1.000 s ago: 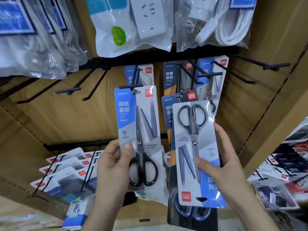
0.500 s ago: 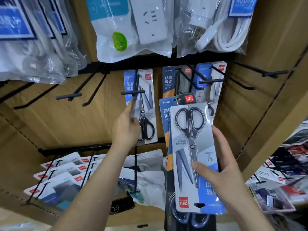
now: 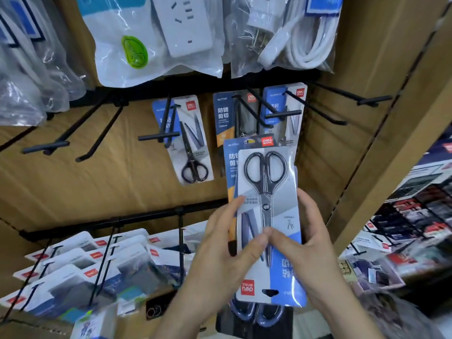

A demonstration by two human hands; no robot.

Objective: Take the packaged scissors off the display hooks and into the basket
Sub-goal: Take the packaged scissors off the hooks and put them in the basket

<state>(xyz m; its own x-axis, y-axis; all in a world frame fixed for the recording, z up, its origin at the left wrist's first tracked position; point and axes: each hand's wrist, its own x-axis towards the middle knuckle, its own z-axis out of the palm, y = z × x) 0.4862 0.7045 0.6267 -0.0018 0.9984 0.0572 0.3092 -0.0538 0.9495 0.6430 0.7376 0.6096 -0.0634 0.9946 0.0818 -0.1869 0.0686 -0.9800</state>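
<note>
1 scissors pack (image 3: 278, 211) | left hand (image 3: 220, 255) fingers pinch it | right hand (image 3: 310, 245) fingers grip it

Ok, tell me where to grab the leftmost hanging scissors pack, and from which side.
Pinch the hanging pack by its free lower end, across the card edges beside the scissor handles, coming from below and in front. Its top is threaded on the hook, so sliding it forward should free it. The left hand and right hand hold another pack.
</note>
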